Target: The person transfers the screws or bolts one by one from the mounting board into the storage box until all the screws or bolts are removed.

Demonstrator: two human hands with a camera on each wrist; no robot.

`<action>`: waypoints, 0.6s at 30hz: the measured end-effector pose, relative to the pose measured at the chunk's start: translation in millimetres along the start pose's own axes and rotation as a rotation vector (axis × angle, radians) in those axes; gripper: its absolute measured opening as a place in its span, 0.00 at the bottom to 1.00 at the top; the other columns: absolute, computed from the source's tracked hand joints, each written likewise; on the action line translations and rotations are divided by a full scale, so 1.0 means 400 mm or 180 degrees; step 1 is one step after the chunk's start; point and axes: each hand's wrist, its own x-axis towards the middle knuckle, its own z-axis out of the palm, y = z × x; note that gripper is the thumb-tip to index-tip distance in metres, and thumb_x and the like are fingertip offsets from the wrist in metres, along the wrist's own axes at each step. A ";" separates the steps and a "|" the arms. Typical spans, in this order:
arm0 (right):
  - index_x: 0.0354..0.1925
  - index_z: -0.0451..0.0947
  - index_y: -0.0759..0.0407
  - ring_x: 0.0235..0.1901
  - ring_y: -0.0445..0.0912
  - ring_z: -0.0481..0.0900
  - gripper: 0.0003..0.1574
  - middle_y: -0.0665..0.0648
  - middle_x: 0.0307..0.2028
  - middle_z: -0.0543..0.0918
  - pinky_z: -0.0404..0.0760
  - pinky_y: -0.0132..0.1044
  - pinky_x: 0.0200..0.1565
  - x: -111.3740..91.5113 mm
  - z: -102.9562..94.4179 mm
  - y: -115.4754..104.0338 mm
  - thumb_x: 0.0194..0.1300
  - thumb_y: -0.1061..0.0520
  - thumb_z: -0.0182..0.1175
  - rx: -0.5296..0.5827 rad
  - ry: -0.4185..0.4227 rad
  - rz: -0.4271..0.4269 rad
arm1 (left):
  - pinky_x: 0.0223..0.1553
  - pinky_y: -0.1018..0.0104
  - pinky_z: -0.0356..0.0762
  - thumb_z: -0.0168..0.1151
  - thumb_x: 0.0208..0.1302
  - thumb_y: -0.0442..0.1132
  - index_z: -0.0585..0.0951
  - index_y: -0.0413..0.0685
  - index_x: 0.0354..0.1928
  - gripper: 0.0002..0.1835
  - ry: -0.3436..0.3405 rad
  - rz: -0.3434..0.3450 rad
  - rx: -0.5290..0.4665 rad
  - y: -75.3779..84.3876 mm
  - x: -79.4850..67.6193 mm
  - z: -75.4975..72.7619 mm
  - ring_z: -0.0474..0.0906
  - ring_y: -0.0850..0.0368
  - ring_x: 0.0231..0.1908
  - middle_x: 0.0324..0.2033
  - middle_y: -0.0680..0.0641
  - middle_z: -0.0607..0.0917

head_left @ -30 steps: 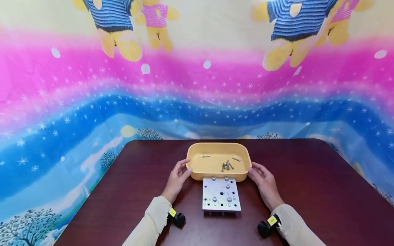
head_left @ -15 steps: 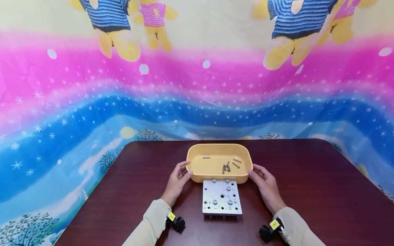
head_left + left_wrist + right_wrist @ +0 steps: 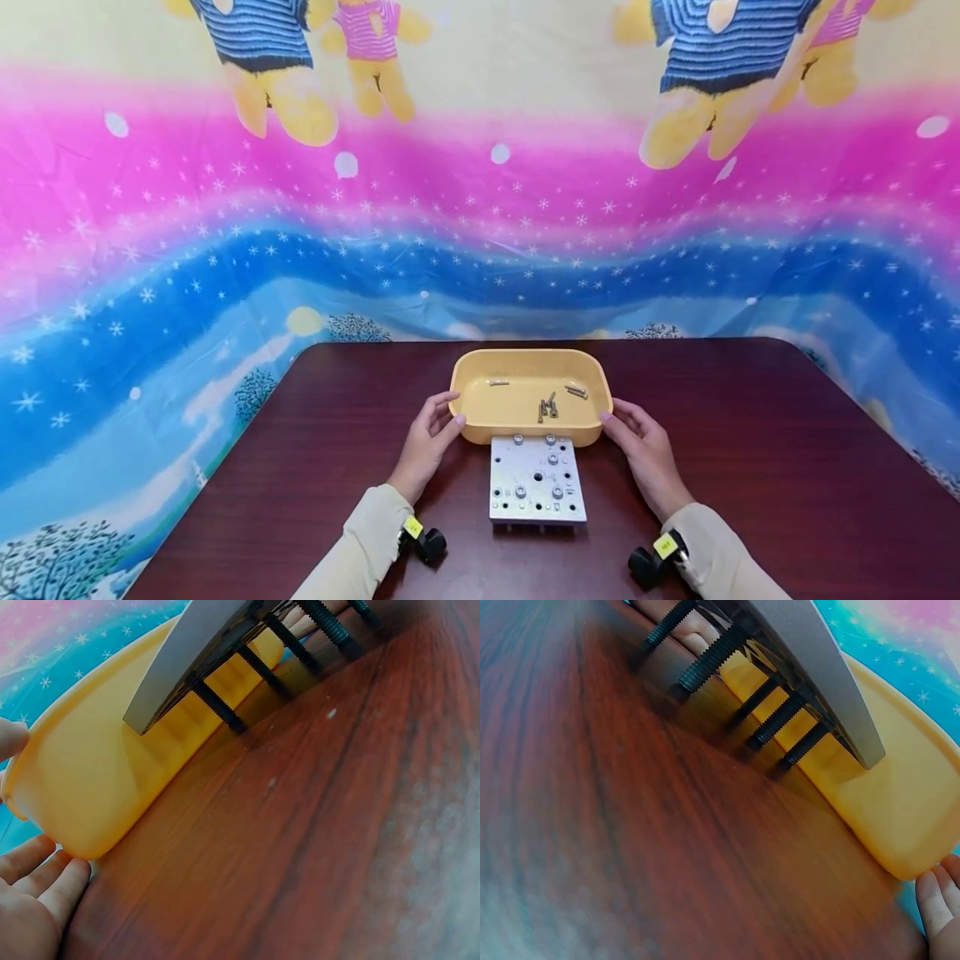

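Observation:
A yellow plastic tray (image 3: pixel 480 433) stands on the table between both hands. My left hand (image 3: pixel 423 446) holds its left end, the thumb at the rim; in the left wrist view the fingers (image 3: pixel 66 889) lie low against the tray's end. My right hand (image 3: pixel 651 454) holds the right end, thumb at the near corner and fingers along the side. Inside lie several screws: a small cluster (image 3: pixel 552 410), a pair (image 3: pixel 576 391) to the right and a single screw (image 3: pixel 498 382) at the back left. Right in front of the tray is a silver metal plate (image 3: pixel 517 477) with holes and bolt heads.
Black threaded bolts (image 3: pixel 217 705) stick out below the metal plate and prop it above the dark red wooden table (image 3: pixel 360 417). Each wrist wears a black camera (image 3: pixel 431 546). A printed cloth (image 3: pixel 480 208) hangs behind the table's far edge.
Inside the tray, one screw has shifted from the cluster rightward to lie beside another. The tray stays in both hands, with only slight shifts in view.

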 end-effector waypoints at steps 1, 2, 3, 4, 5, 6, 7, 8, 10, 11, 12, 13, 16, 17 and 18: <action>0.64 0.66 0.67 0.47 0.33 0.78 0.32 0.69 0.62 0.71 0.77 0.26 0.49 0.002 -0.001 0.000 0.69 0.53 0.60 0.0003 0.0004 -0.0005 | 0.63 0.51 0.67 0.59 0.68 0.34 0.67 0.40 0.66 0.26 0.0009 0.0008 0.0014 0.000 0.001 0.002 0.65 0.38 0.65 0.63 0.33 0.69; 0.64 0.66 0.67 0.47 0.33 0.78 0.32 0.69 0.61 0.71 0.77 0.26 0.49 0.003 -0.002 0.000 0.68 0.52 0.60 -0.0015 0.0009 -0.0001 | 0.63 0.52 0.67 0.59 0.68 0.34 0.67 0.40 0.65 0.25 0.0024 0.0021 0.0020 -0.001 0.002 0.003 0.65 0.39 0.65 0.63 0.34 0.69; 0.65 0.66 0.66 0.47 0.33 0.78 0.33 0.68 0.61 0.71 0.77 0.26 0.49 0.005 -0.003 0.000 0.68 0.52 0.60 -0.0031 0.0012 0.0005 | 0.63 0.52 0.67 0.59 0.68 0.34 0.68 0.42 0.65 0.25 0.0051 0.0019 0.0036 -0.001 0.003 0.004 0.66 0.40 0.64 0.63 0.35 0.70; 0.65 0.66 0.66 0.47 0.33 0.78 0.33 0.67 0.61 0.71 0.78 0.26 0.49 0.007 -0.003 0.001 0.68 0.51 0.60 -0.0035 0.0009 0.0014 | 0.63 0.52 0.67 0.59 0.68 0.35 0.69 0.44 0.64 0.24 0.0085 0.0003 0.0060 -0.002 0.004 0.005 0.66 0.42 0.64 0.63 0.37 0.71; 0.65 0.66 0.65 0.47 0.33 0.78 0.33 0.67 0.62 0.71 0.78 0.27 0.50 0.008 -0.002 0.002 0.68 0.51 0.60 -0.0038 0.0005 0.0029 | 0.63 0.52 0.66 0.59 0.68 0.35 0.70 0.46 0.64 0.24 0.0109 0.0013 0.0095 -0.002 0.005 0.004 0.66 0.43 0.64 0.63 0.38 0.71; 0.65 0.66 0.65 0.47 0.34 0.78 0.33 0.66 0.62 0.71 0.77 0.27 0.50 0.009 -0.001 0.003 0.68 0.51 0.60 -0.0046 0.0002 0.0036 | 0.63 0.51 0.66 0.60 0.68 0.36 0.70 0.48 0.64 0.23 0.0138 0.0008 0.0116 -0.003 0.006 0.003 0.67 0.44 0.64 0.62 0.39 0.72; 0.65 0.66 0.65 0.47 0.34 0.78 0.34 0.66 0.62 0.72 0.77 0.27 0.50 0.010 0.001 0.004 0.68 0.50 0.60 -0.0062 -0.0001 0.0047 | 0.63 0.50 0.66 0.60 0.67 0.36 0.71 0.49 0.63 0.23 0.0162 0.0007 0.0117 -0.003 0.006 0.002 0.67 0.44 0.64 0.62 0.40 0.72; 0.65 0.66 0.64 0.47 0.34 0.78 0.34 0.65 0.62 0.72 0.77 0.27 0.50 0.010 0.002 0.005 0.68 0.50 0.60 -0.0076 -0.0004 0.0059 | 0.63 0.50 0.66 0.61 0.67 0.37 0.72 0.50 0.62 0.22 0.0175 0.0005 0.0116 -0.003 0.006 0.000 0.67 0.45 0.64 0.62 0.41 0.72; 0.65 0.66 0.65 0.48 0.34 0.78 0.33 0.65 0.62 0.72 0.77 0.28 0.51 0.009 0.006 0.006 0.68 0.50 0.60 -0.0058 -0.0010 0.0069 | 0.63 0.50 0.66 0.61 0.67 0.37 0.72 0.50 0.62 0.22 0.0181 0.0012 0.0107 -0.003 0.005 -0.003 0.67 0.45 0.63 0.61 0.41 0.73; 0.65 0.66 0.64 0.48 0.35 0.78 0.33 0.65 0.61 0.72 0.77 0.28 0.51 0.009 0.007 0.006 0.68 0.50 0.60 -0.0057 -0.0006 0.0073 | 0.63 0.50 0.66 0.61 0.67 0.37 0.72 0.49 0.62 0.22 0.0167 0.0026 0.0089 -0.001 0.004 -0.005 0.67 0.44 0.63 0.61 0.40 0.72; 0.65 0.67 0.64 0.48 0.35 0.78 0.33 0.65 0.61 0.72 0.77 0.28 0.51 0.009 0.009 0.006 0.68 0.50 0.60 -0.0061 -0.0001 0.0069 | 0.63 0.51 0.66 0.61 0.67 0.37 0.72 0.48 0.62 0.22 0.0160 0.0033 0.0061 0.001 0.004 -0.006 0.68 0.44 0.63 0.61 0.39 0.72; 0.65 0.67 0.64 0.48 0.35 0.78 0.33 0.65 0.61 0.72 0.77 0.28 0.51 0.010 0.010 0.006 0.68 0.50 0.60 -0.0051 -0.0002 0.0055 | 0.63 0.51 0.67 0.61 0.67 0.38 0.71 0.47 0.62 0.23 0.0150 0.0043 0.0040 0.002 0.003 -0.007 0.68 0.44 0.63 0.61 0.38 0.72; 0.65 0.67 0.64 0.49 0.37 0.78 0.32 0.65 0.61 0.72 0.77 0.29 0.52 0.011 0.011 0.002 0.68 0.51 0.60 -0.0043 -0.0008 0.0041 | 0.62 0.53 0.67 0.59 0.68 0.38 0.71 0.45 0.63 0.22 0.0142 0.0070 0.0011 0.009 0.003 -0.008 0.68 0.43 0.63 0.61 0.36 0.72; 0.65 0.67 0.64 0.50 0.38 0.79 0.32 0.65 0.61 0.73 0.77 0.29 0.52 0.011 0.010 0.000 0.68 0.51 0.60 -0.0058 0.0003 0.0047 | 0.61 0.53 0.69 0.59 0.69 0.39 0.71 0.44 0.63 0.22 0.0123 0.0108 0.0044 0.012 0.003 -0.007 0.68 0.42 0.63 0.61 0.35 0.72; 0.65 0.67 0.64 0.50 0.39 0.79 0.32 0.66 0.61 0.73 0.77 0.30 0.52 0.011 0.009 -0.002 0.69 0.50 0.60 -0.0061 0.0013 0.0045 | 0.61 0.54 0.69 0.58 0.69 0.40 0.70 0.43 0.63 0.23 0.0108 0.0096 0.0031 0.020 0.001 -0.005 0.68 0.41 0.63 0.61 0.35 0.72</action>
